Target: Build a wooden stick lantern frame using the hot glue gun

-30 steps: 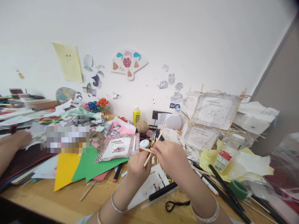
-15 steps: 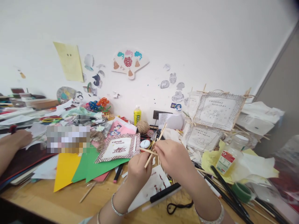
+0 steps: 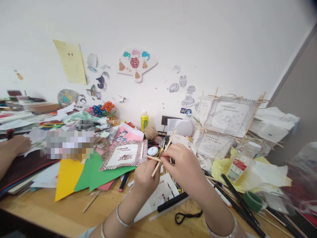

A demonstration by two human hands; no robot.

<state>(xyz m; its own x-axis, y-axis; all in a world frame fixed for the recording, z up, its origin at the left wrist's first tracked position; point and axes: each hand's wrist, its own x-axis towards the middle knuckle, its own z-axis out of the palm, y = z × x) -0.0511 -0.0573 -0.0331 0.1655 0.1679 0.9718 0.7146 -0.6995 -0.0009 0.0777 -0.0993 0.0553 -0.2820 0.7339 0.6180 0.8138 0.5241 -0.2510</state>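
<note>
My left hand (image 3: 146, 180) is closed around thin wooden sticks (image 3: 165, 149) that cross each other above the desk. My right hand (image 3: 184, 168) pinches the same crossed sticks from the right, fingers curled at the crossing point. Both wrists wear silver bracelets. Below my hands lie a white sheet with red marks (image 3: 160, 195) and a black marker (image 3: 172, 202). A patterned paper panel with a red pagoda print (image 3: 123, 155) lies just left of my hands.
Green paper (image 3: 99, 175) and yellow paper (image 3: 65, 175) lie on the wooden desk (image 3: 61, 215). A yellow glue bottle (image 3: 144, 120), a twine ball (image 3: 150, 133), paper lanterns (image 3: 228, 122), black sticks (image 3: 237, 201) and a green tape roll (image 3: 254, 200) crowd the right. Another person's hand (image 3: 15, 147) rests at far left.
My hands and the sticks stay almost in place, with small finger shifts at the crossing. The view has shifted slightly.
</note>
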